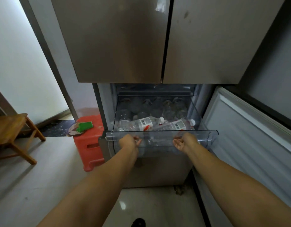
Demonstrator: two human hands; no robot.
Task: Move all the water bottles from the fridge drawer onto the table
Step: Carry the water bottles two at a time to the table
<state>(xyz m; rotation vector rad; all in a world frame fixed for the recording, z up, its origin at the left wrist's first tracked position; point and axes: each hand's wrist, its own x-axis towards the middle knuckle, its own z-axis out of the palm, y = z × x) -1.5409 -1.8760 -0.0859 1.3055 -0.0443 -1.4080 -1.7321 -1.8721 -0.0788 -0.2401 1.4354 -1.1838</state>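
Both arms are reaching forward to a clear plastic fridge drawer [161, 134] that is standing pulled out below the two closed steel upper doors [141, 38]. The left hand [129, 142] is sitting at the drawer's front wall toward its left end, just under the front rim, with its grip curled narrow; whether the fingers are actually hooked on the plastic cannot be told. The right hand [184, 142] is sitting toward the right end of the same front wall, palm turned inward and upward, fingers loosely bent, its grip half wide and holding nothing that shows.

Inside the drawer, water bottles are lying on their sides. One labelled bottle [141, 123] with a white cap is lying near the front rim toward the left, and a second labelled bottle [175, 126] is lying beside it toward the right front corner. More clear bottles [167, 107] are crowding the drawer's back wall.

To the right, the lower fridge door [249, 128] is hanging open. On the floor left of the fridge, a red plastic stool [90, 145] is carrying a green item [85, 126], and a wooden stool [10, 130] is standing farther left.
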